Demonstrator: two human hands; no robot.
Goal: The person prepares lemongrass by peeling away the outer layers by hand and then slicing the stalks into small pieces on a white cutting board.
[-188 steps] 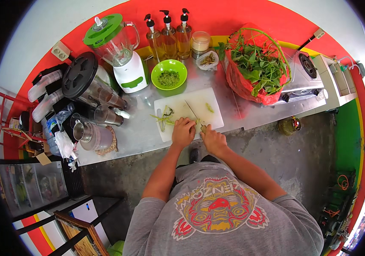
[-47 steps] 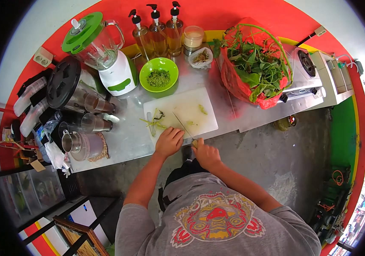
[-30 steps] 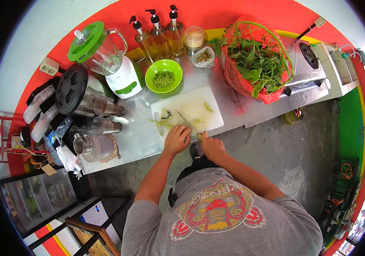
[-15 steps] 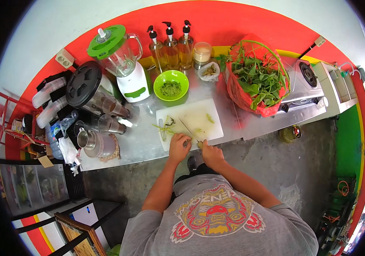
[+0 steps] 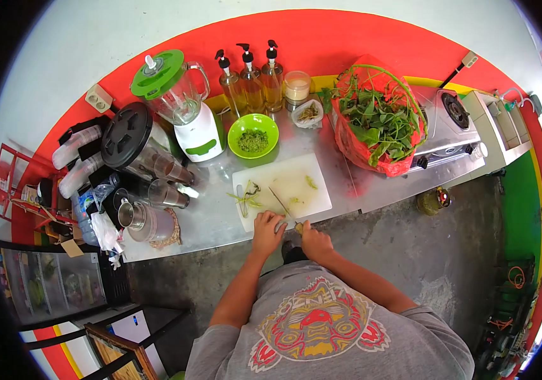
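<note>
My right hand [image 5: 316, 242] grips the handle of a knife [image 5: 283, 202], whose thin blade lies slanting over the white cutting board [image 5: 306, 174], pointing away and to the left. My left hand [image 5: 267, 232] rests at the board's near edge with its fingers curled together; whatever may be between them is hidden. Just beyond it, thin green stems [image 5: 243, 200] with a dark wilted leaf lie on the board's left part. Small pale-green scraps [image 5: 311, 182] are scattered right of the blade. A bright green bowl [image 5: 272, 147] of chopped greens [image 5: 253, 140] stands behind the board.
A red plastic bag [image 5: 345, 149] full of leafy stems sits right, beside a gas stove [image 5: 454, 136]. Behind stand a blender [image 5: 198, 136], several pump bottles [image 5: 252, 85] and a small tub [image 5: 307, 114]. Cups and a steel pitcher [image 5: 131, 215] crowd the left.
The view has shifted, so the counter sits slightly lower in the picture. Both hands and the knife have drawn slightly toward me. The stems and bowl stay in place on the counter.
</note>
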